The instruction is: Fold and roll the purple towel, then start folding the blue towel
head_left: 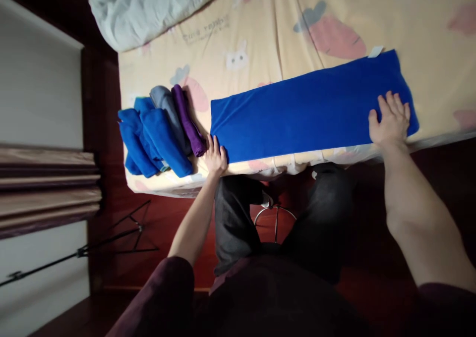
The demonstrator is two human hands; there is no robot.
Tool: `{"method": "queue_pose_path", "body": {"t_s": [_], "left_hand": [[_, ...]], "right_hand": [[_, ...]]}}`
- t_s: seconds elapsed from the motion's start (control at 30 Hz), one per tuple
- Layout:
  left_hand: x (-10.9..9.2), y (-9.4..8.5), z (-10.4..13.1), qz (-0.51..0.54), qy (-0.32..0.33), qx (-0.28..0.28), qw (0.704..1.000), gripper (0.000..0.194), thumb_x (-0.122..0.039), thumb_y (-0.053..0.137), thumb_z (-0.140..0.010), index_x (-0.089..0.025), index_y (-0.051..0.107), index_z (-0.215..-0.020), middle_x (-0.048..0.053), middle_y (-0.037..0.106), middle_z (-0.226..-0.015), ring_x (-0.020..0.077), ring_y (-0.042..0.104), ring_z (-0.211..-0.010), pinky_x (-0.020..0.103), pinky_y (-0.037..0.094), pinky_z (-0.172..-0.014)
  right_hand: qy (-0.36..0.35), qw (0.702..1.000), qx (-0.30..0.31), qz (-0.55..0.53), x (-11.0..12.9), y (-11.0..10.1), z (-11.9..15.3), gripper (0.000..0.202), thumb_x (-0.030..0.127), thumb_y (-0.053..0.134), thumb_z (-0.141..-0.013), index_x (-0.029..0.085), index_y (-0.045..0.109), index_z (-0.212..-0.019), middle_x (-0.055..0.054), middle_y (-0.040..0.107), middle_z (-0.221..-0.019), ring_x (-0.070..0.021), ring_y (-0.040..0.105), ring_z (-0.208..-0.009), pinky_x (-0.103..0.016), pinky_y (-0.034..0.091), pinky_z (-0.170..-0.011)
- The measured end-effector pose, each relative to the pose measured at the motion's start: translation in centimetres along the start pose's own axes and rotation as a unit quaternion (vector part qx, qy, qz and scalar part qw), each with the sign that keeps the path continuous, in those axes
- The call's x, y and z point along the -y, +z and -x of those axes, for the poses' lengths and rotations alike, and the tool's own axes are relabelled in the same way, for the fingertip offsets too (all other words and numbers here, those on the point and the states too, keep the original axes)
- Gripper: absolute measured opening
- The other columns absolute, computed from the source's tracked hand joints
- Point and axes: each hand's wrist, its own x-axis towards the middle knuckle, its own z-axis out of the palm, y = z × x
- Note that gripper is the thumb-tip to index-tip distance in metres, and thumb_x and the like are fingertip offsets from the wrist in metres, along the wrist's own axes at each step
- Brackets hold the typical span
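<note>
A blue towel (pixel 305 111) lies flat in a long strip along the near edge of the bed, with a white tag (pixel 375 52) at its far right corner. My right hand (pixel 391 119) rests flat on the towel's right end, fingers spread. At the towel's near left corner is my left hand (pixel 215 157), its fingers stretched out and touching the cloth's edge. Just left of that hand lies a rolled purple towel (pixel 188 121). Beside it are a rolled grey towel (pixel 167 111) and several rolled blue towels (pixel 163 139).
A yellow patterned sheet (pixel 253 74) covers the bed. A pale quilt (pixel 148 10) is bunched at the far left. Left of the bed, a black tripod stand (pixel 139 225) stands on the red floor (pixel 174 213) near a striped curtain (pixel 48 188).
</note>
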Motion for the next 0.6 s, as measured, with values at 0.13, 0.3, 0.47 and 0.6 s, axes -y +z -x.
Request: {"method": "queue_pose_path", "body": {"t_s": [0.13, 0.3, 0.47, 0.6], "left_hand": [[-1.4, 0.7, 4.9, -0.05, 0.005, 0.008, 0.999, 0.07, -0.036, 0.031, -0.115, 0.003, 0.02, -0.172, 0.024, 0.009, -0.181, 0.0343, 0.004, -0.171, 0.058, 0.004, -0.139], [-7.3, 3.4, 16.1, -0.017, 0.135, 0.068, 0.988, 0.079, -0.05, 0.032, -0.112, -0.016, 0.004, -0.178, 0.016, 0.007, -0.182, 0.0324, -0.003, -0.169, 0.065, 0.004, -0.138], [-18.1, 4.9, 17.4, 0.05, 0.337, 0.117, 0.933, 0.078, -0.052, 0.033, -0.113, -0.033, -0.008, -0.177, -0.001, -0.004, -0.184, 0.028, -0.004, -0.169, 0.057, 0.007, -0.141], [-23.6, 5.8, 6.6, 0.078, 0.336, 0.077, 0.935, 0.07, -0.051, 0.028, -0.115, -0.04, -0.002, -0.176, -0.007, -0.01, -0.183, 0.0288, -0.016, -0.168, 0.067, -0.001, -0.136]], "right_hand": [[-0.007, 1.0, -0.006, -0.021, 0.2, -0.1, 0.5, 0.059, 0.039, 0.029, -0.118, 0.014, 0.038, -0.171, -0.014, 0.034, -0.178, -0.0154, 0.021, -0.169, -0.044, 0.02, -0.132], [-0.025, 0.998, -0.027, -0.059, 0.0, 0.1, 0.6, 0.066, 0.051, 0.021, -0.119, 0.01, 0.045, -0.166, -0.014, 0.036, -0.177, -0.0177, 0.023, -0.168, -0.047, 0.021, -0.131], [-0.023, 0.997, -0.029, -0.062, -0.2, 0.2, 0.5, 0.065, 0.05, 0.022, -0.119, 0.01, 0.046, -0.165, -0.013, 0.036, -0.177, -0.018, 0.025, -0.168, -0.046, 0.018, -0.134], [-0.014, 0.999, -0.009, -0.04, -0.1, 0.0, 0.6, 0.063, 0.048, 0.022, -0.119, 0.013, 0.041, -0.168, -0.009, 0.032, -0.179, -0.0148, 0.019, -0.169, -0.045, 0.017, -0.134]]}}
